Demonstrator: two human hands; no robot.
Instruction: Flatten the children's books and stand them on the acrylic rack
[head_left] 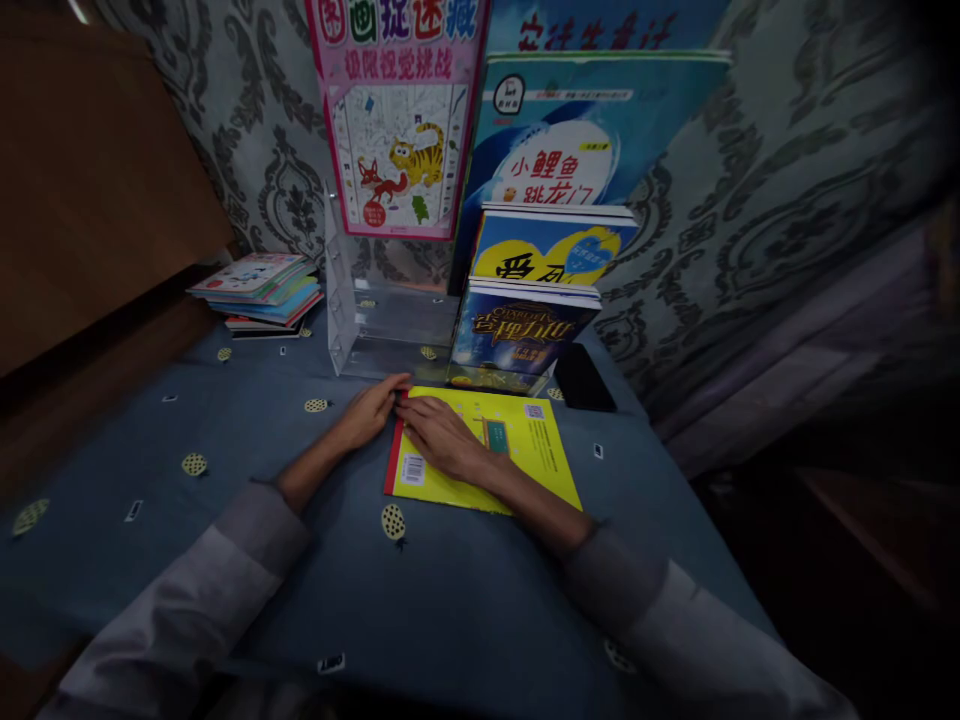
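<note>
A yellow book (525, 445) with a red spine lies flat, back cover up, on the blue cloth-covered table (225, 440). My right hand (442, 437) rests flat on its left half, fingers stretched toward the top left corner. My left hand (373, 407) sits at that same corner by the spine, fingers curled against the book's edge. Both forearms wear grey sleeves.
A clear acrylic stand (375, 320) holds tiered books behind the yellow one: a dark blue one (517, 335), a yellow-and-blue one (551, 250), a large blue one (577, 140) and a pink one (397, 110). A stack of thin books (259, 290) lies back left. A black phone (583, 378) lies right.
</note>
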